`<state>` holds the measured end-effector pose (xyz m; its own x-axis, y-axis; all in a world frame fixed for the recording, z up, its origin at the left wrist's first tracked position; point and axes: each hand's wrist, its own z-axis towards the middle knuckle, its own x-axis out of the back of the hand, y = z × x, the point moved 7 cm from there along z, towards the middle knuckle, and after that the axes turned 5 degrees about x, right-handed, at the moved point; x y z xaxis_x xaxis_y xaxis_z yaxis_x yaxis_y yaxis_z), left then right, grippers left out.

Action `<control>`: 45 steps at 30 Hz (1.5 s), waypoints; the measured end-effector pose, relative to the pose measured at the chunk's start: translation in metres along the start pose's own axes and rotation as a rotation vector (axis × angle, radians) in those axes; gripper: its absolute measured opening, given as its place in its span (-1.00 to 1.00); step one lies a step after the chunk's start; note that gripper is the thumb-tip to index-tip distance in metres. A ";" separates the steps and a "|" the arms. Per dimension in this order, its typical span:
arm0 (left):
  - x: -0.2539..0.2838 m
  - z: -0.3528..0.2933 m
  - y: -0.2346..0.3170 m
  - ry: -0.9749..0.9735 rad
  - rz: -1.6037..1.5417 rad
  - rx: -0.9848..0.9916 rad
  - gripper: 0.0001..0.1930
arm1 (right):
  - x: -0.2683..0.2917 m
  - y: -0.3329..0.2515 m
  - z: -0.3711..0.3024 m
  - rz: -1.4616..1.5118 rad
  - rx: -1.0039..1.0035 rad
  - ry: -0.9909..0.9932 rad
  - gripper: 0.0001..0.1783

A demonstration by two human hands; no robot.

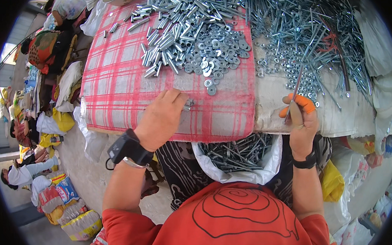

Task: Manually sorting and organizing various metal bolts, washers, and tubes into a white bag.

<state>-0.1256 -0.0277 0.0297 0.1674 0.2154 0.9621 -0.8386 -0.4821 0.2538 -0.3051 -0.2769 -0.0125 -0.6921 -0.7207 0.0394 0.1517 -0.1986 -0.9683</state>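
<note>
My left hand [162, 115], with a black device and a bracelet on its wrist, is closed low over the red-checked cloth [114, 82]. Shiny metal sleeves [188, 105] poke out by its fingertips; how many is hidden. On the right, my right hand [303, 114] wears orange finger covers and pinches a thin metal rod [297, 84] that slants upward. Beyond my left hand lie a heap of metal sleeves [173, 35] and a pile of flat washers [216, 52]. Loose nuts [306, 74] are scattered just past my right hand.
Long thin bolts [297, 15] are heaped at the far right, beside a dark bar [343, 66]. A white sack [271, 163] full of bolt assemblies [239, 153] stands between my knees below the table edge. Packed bags [71, 204] and other people [30, 173] are at the left.
</note>
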 end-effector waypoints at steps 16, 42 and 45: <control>0.016 -0.046 0.064 0.345 -0.501 0.053 -0.55 | -0.052 -0.090 -0.050 -0.264 0.119 -0.514 -0.66; -0.097 -0.063 0.097 -0.108 -2.233 0.728 -0.76 | -0.069 -0.056 -0.078 -0.051 0.017 -0.435 -0.59; -0.103 -0.063 0.123 -0.216 -2.248 0.710 -0.79 | -0.068 -0.081 -0.069 -0.361 0.352 -0.239 -0.46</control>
<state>-0.2784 -0.0558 -0.0447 0.2822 0.5826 -0.7622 0.8767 0.1661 0.4515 -0.3192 -0.1654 0.0462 -0.5709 -0.6882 0.4476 0.1895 -0.6410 -0.7438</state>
